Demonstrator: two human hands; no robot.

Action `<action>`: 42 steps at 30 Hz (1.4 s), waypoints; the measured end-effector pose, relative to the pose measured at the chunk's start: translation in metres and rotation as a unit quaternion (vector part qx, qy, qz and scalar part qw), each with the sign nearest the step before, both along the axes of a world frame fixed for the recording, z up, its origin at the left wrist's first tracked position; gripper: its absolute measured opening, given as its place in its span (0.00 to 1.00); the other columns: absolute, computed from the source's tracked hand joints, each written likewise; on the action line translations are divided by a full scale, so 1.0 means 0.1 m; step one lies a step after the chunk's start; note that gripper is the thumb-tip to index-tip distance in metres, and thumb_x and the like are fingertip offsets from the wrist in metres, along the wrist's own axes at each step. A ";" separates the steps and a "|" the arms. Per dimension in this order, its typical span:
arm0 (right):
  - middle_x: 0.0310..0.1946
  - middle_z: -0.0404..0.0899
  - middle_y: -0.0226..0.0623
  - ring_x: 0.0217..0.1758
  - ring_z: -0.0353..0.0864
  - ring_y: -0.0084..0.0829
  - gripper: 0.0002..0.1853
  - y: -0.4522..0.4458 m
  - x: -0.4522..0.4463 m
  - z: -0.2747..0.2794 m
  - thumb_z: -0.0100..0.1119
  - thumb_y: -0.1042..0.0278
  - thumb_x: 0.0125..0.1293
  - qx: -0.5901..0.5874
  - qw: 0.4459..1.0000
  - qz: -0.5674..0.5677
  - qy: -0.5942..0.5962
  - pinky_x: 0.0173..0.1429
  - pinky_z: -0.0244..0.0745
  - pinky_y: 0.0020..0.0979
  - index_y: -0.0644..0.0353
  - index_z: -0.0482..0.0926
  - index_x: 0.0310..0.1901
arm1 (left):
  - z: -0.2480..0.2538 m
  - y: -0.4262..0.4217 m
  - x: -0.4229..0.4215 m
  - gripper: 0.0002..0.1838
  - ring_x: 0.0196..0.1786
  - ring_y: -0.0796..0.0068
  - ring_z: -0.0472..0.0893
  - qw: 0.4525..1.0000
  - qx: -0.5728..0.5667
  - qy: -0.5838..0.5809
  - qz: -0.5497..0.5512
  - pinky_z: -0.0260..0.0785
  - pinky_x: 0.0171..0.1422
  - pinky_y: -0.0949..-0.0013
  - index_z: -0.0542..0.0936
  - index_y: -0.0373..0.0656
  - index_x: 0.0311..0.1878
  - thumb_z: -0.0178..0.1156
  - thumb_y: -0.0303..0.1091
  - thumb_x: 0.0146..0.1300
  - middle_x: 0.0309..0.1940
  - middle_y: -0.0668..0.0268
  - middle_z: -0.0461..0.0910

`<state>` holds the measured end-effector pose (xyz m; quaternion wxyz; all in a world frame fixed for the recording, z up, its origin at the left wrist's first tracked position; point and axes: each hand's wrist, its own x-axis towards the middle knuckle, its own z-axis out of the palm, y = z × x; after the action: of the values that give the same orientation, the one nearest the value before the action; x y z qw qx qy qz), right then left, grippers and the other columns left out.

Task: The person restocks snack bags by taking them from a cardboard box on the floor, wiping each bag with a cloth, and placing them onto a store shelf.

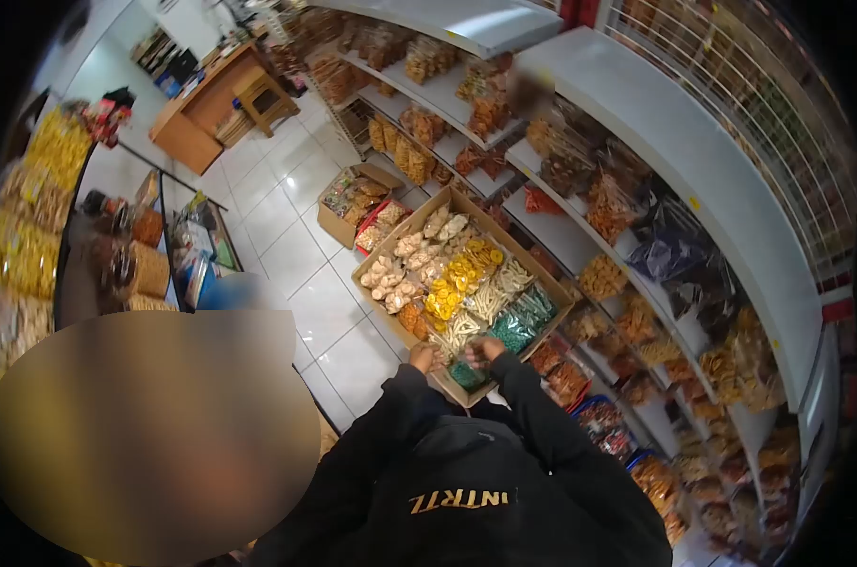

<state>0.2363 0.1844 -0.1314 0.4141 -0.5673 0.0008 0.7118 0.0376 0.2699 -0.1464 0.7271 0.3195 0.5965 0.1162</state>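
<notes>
A large open cardboard box (365,293) stands in front of me, filled with clear bags of snacks. At its near end, my left hand (426,356) and my right hand (485,352) face each other with fingers curled. Between them is a clear bag of green snacks (466,376), and both hands appear closed on its plastic; the exact grip is too small to see. Close by lie bags of pale twisted snacks (462,329), yellow chips (458,279), more green snacks (513,329), and orange snacks (412,319). Light beige snacks (388,276) fill the far left part.
Shelves (636,104) of bagged snacks run along the right. A smaller carton (338,222) sits beyond the box on the tiled floor (329,307). To the left is a rack with bags and jars (145,269). A wooden desk (187,132) and stool (266,99) stand farther back.
</notes>
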 end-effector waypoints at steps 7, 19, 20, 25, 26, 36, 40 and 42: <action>0.26 0.76 0.35 0.22 0.72 0.28 0.18 0.90 0.21 -0.31 0.49 0.61 0.70 -0.048 0.982 -0.179 -0.039 0.28 0.73 0.30 0.63 0.76 0.54 | -0.33 0.81 0.17 0.28 0.48 0.65 0.78 0.994 -0.100 0.015 -0.029 0.72 0.54 0.66 0.68 0.42 0.61 0.57 0.50 0.65 0.49 0.59 0.76; 0.45 0.80 0.55 0.43 0.82 0.43 0.38 1.97 0.18 -0.36 0.73 0.47 0.48 -0.275 0.908 -0.206 -0.237 0.47 0.76 0.37 0.77 0.74 0.49 | -0.34 1.55 0.43 0.38 0.53 0.60 0.77 0.977 -0.194 0.009 -0.094 0.77 0.50 0.63 0.61 0.46 0.66 0.65 0.51 0.58 0.57 0.51 0.67; 0.45 0.80 0.55 0.43 0.82 0.43 0.38 1.97 0.15 -0.36 0.73 0.49 0.49 -0.277 0.908 -0.203 -0.239 0.47 0.76 0.37 0.78 0.74 0.49 | -0.39 1.58 0.40 0.36 0.50 0.60 0.79 0.975 -0.191 -0.007 -0.111 0.77 0.48 0.62 0.63 0.47 0.63 0.67 0.51 0.57 0.53 0.54 0.71; 0.38 0.82 0.45 0.35 0.81 0.34 0.27 1.70 0.08 -0.10 0.71 0.51 0.53 -0.212 0.942 -0.211 -0.154 0.38 0.75 0.35 0.69 0.79 0.45 | -0.32 1.74 0.23 0.23 0.51 0.60 0.79 0.955 -0.242 -0.099 -0.137 0.74 0.55 0.61 0.69 0.45 0.56 0.65 0.40 0.61 0.50 0.59 0.75; 0.36 0.82 0.42 0.32 0.81 0.32 0.26 1.54 0.05 -0.16 0.71 0.53 0.53 -0.179 0.951 -0.205 -0.146 0.34 0.75 0.34 0.69 0.79 0.44 | -0.25 1.76 0.21 0.20 0.54 0.61 0.77 0.953 -0.253 -0.101 -0.133 0.72 0.59 0.59 0.70 0.42 0.55 0.63 0.34 0.62 0.50 0.60 0.74; 0.46 0.79 0.40 0.46 0.80 0.31 0.31 0.36 -0.89 0.21 0.70 0.70 0.53 0.107 0.934 -0.338 -0.053 0.51 0.75 0.30 0.68 0.68 0.58 | 0.26 1.66 0.03 0.28 0.61 0.58 0.73 0.863 -0.276 -0.211 -0.366 0.68 0.64 0.46 0.61 0.41 0.65 0.52 0.18 0.61 0.60 0.57 0.69; 0.46 0.79 0.40 0.47 0.79 0.30 0.30 0.02 -1.09 0.59 0.67 0.72 0.53 0.134 0.919 -0.341 -0.147 0.52 0.74 0.30 0.69 0.67 0.57 | 0.02 1.36 -0.03 0.28 0.60 0.61 0.75 0.829 -0.224 -0.224 -0.460 0.72 0.60 0.54 0.62 0.42 0.66 0.53 0.21 0.61 0.59 0.60 0.71; 0.48 0.78 0.39 0.50 0.78 0.30 0.29 -0.20 -1.16 0.83 0.64 0.72 0.55 0.125 0.916 -0.332 -0.188 0.54 0.73 0.30 0.68 0.67 0.58 | 0.16 1.21 0.01 0.26 0.57 0.66 0.76 0.827 -0.259 -0.214 -0.451 0.73 0.58 0.62 0.64 0.41 0.65 0.53 0.22 0.62 0.58 0.61 0.72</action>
<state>0.1207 0.1648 -0.0489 0.6865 -0.6013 0.0217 0.4082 0.0388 0.3913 -0.1300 0.8640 0.3203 0.2230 -0.3181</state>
